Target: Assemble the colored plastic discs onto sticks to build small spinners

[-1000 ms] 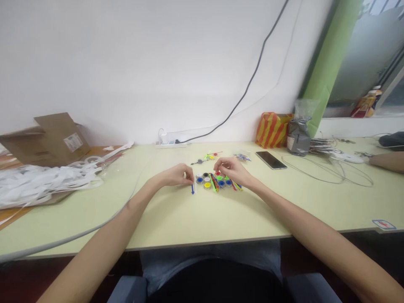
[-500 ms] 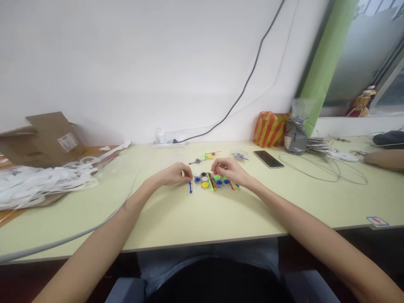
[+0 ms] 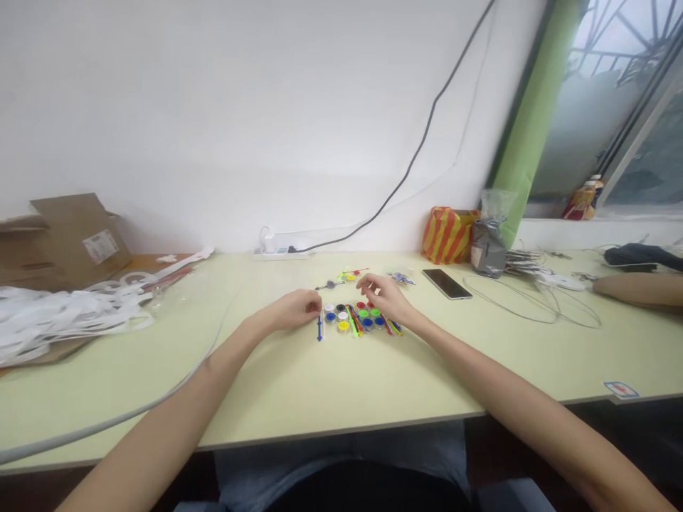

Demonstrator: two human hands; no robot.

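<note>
My left hand rests on the table with its fingers curled together at the upper end of a blue arrow-shaped spinner piece. Whatever is between those fingertips is hidden. A thin white piece lies beside the blue arrow. To its right sit several round bases with coloured centres, including a yellow one, a black one and a blue one. Bundles of coloured arrows lie among them. Over the red-centred bases hovers my right hand, fingers bent and a little apart, with nothing visible in them.
Assembled spinners and a clear bag of parts lie behind. A phone is at right, near a striped bag. White strips and a carton fill the left. Another person's arm is at far right.
My right hand has lifted back from the bases, and its fingers have parted, showing the red-centred ones. My left hand stays by the blue arrow. The whole view has shifted slightly.
</note>
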